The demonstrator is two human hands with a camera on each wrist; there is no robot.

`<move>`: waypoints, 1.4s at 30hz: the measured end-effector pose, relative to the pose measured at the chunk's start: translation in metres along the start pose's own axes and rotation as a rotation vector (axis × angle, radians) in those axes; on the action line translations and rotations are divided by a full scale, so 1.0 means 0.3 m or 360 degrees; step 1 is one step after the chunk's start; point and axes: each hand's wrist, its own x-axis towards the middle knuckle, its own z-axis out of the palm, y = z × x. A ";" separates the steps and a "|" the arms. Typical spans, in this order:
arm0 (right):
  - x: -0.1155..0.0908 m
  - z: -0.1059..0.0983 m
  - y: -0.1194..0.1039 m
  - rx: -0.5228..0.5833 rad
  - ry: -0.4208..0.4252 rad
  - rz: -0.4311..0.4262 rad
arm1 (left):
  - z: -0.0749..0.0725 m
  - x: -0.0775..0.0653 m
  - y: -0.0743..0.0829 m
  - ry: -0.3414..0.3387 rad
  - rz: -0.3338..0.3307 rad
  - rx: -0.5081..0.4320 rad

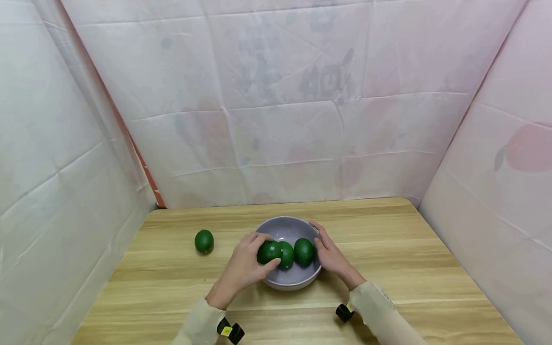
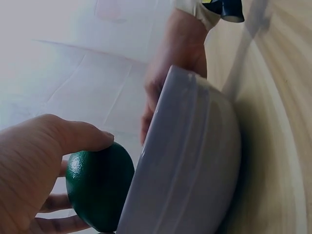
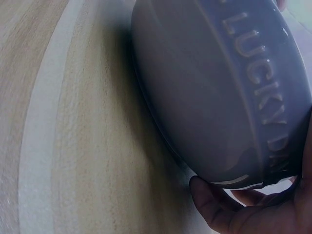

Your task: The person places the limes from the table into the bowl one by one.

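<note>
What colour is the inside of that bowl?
The bowl is greyish purple inside, seen best in the head view.

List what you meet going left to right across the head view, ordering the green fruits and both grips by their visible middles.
Lone green fruit → left grip → held green fruit → middle green fruit → rightmost green fruit → right grip. The bowl is left out because it overlaps several.

The bowl (image 1: 289,284) stood on the table (image 1: 414,268), with the middle fruit (image 1: 286,256) and the right-hand fruit (image 1: 304,252) side by side in it. The left grip (image 1: 247,261) held the leftmost fruit (image 2: 100,187) above the bowl's left side; the right grip (image 1: 331,255) was at its right. Farther left, a lone fruit (image 1: 204,241) lay on the table. Cloth (image 1: 276,129) hung behind.
</note>
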 end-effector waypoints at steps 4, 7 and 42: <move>0.001 0.000 -0.001 0.0001 0.0005 0.0002 | 0.015 0.001 0.015 -0.0060 0.0005 0.0022; 0.000 0.001 -0.003 0.0007 0.0008 -0.0001 | 0.024 -0.001 0.021 -0.0091 0.0002 0.0047; -0.010 0.001 -0.004 -0.0008 0.0004 -0.0003 | 0.121 0.001 0.043 -0.0362 -0.0006 0.0057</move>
